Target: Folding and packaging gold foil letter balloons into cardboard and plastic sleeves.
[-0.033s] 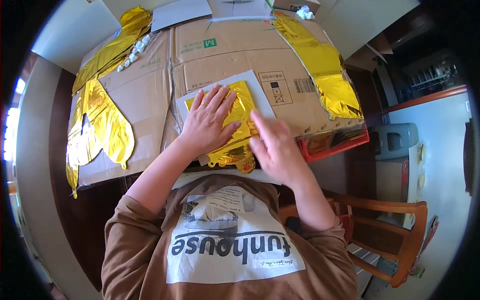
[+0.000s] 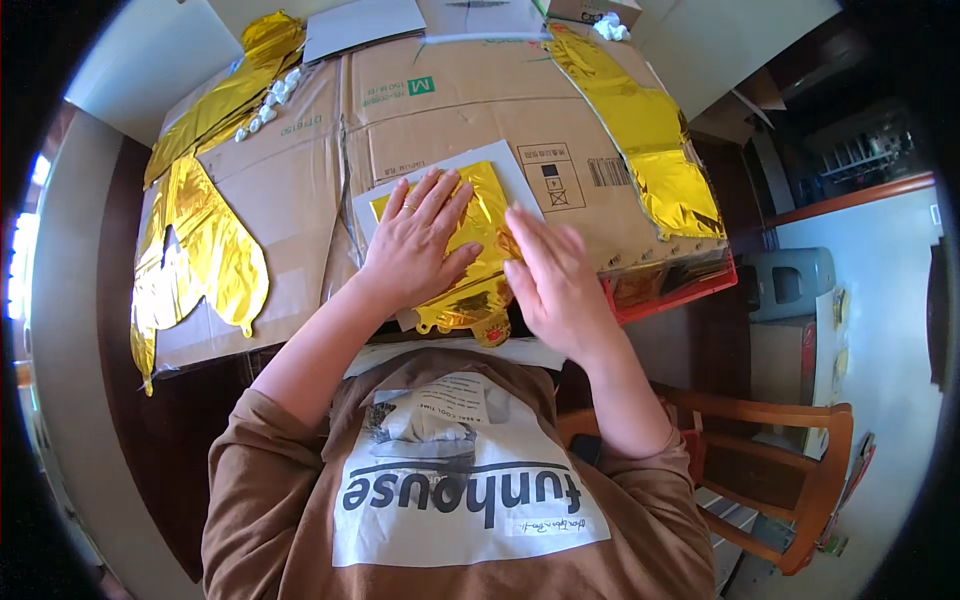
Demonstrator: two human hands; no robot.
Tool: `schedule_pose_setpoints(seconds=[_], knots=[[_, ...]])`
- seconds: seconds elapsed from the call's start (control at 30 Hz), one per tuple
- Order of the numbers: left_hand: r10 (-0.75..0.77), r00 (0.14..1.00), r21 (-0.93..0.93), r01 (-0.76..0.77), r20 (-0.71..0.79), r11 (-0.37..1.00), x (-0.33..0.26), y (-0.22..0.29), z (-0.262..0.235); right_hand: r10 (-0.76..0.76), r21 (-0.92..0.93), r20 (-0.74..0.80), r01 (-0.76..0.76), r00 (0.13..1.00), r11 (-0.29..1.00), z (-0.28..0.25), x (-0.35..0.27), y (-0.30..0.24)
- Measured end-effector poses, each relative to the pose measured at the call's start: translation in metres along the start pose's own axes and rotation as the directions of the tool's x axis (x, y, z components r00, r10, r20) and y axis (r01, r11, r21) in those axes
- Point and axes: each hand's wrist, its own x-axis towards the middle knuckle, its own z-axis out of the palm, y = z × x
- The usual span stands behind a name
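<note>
A flattened gold foil balloon (image 2: 487, 200) lies folded on a white card (image 2: 524, 182) near the front edge of a cardboard-covered table. Flat on its left part rests my left hand (image 2: 420, 238), fingers slightly spread, with a ring on one finger. At the balloon's right edge is my right hand (image 2: 562, 290), its fingers stretched out and its thumb apart from them. A small crumpled fold of the foil shows between that thumb and the fingers. Scalloped tabs of the balloon hang toward me over the front edge. My left palm hides part of the foil.
Flat gold foil pieces (image 2: 205, 250) lie at the left, and a long gold foil strip (image 2: 640, 120) at the right. White crumpled bits (image 2: 268, 108) sit near the left foil. A red crate (image 2: 680, 288) is under the right edge, near a wooden chair (image 2: 770, 430).
My right hand has shifted slightly along the foil's right edge and looks less blurred. The left hand and balloon have stayed in place.
</note>
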Motion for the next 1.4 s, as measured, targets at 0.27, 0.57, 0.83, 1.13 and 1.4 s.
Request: schedule_pose_setpoints(seconds=[0.27, 0.57, 0.83, 1.13, 1.4], knots=[[0.002, 0.999, -0.01, -0.002, -0.033, 1.0, -0.002, 0.0, 0.003, -0.089, -0.333, 0.154, 0.137, 0.984, 0.933, 0.042, 0.047, 0.043], [-0.004, 0.999, -0.036, 0.002, -0.049, 0.999, -0.007, -0.002, 0.003, -0.072, -0.34, 0.212, 0.142, 0.975, 0.93, 0.039, 0.045, 0.045], [0.007, 0.999, -0.069, -0.009, -0.034, 0.998, -0.001, -0.011, 0.008, 0.01, -0.072, 0.214, 0.006, 0.977, 0.997, 0.019, 0.066, 0.03], [0.036, 0.982, -0.278, -0.087, -0.183, 0.957, -0.004, -0.034, -0.01, -0.034, -0.4, 0.159, 0.096, 0.987, 0.911, 0.051, 0.06, 0.042], [0.056, 0.997, 0.016, -0.056, 0.045, 0.998, -0.034, -0.055, -0.015, -0.001, -0.411, 0.202, 0.086, 0.979, 0.907, 0.049, 0.061, 0.039]])
